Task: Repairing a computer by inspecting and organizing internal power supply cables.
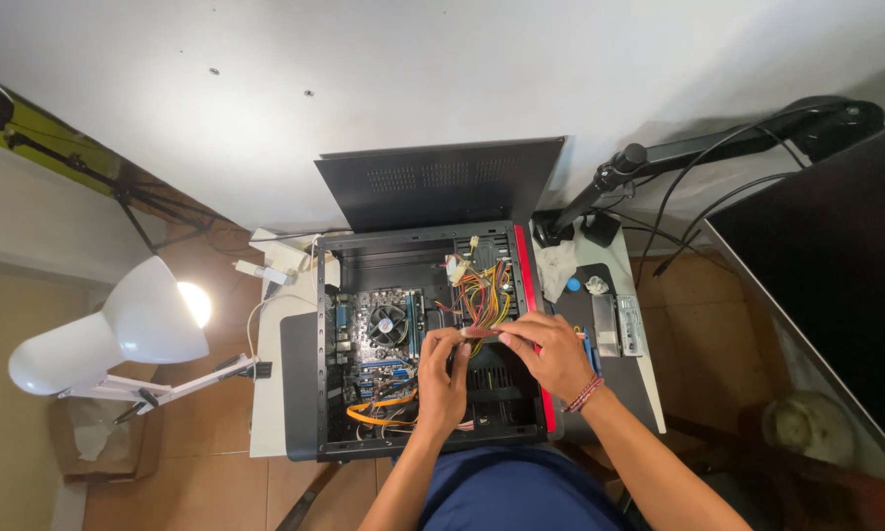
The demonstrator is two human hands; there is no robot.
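An open black computer case [322, 354] with a red edge lies flat on a small white desk. Inside are a motherboard with a round cooler fan [387, 324], a bundle of yellow, red and black power cables [484, 295] and orange data cables [378, 407]. My left hand [443, 379] and my right hand [548, 352] meet over the middle of the case. Together they pinch a small flat reddish part [482, 333] at the end of the cable bundle. A beaded bracelet sits on my right wrist.
The case's side panel [440, 182] leans against the wall behind it. A white desk lamp [118, 334] shines at the left. A black monitor arm [658, 157] and a dark screen [835, 265] stand at the right. Small parts and a crumpled cloth [558, 264] lie right of the case.
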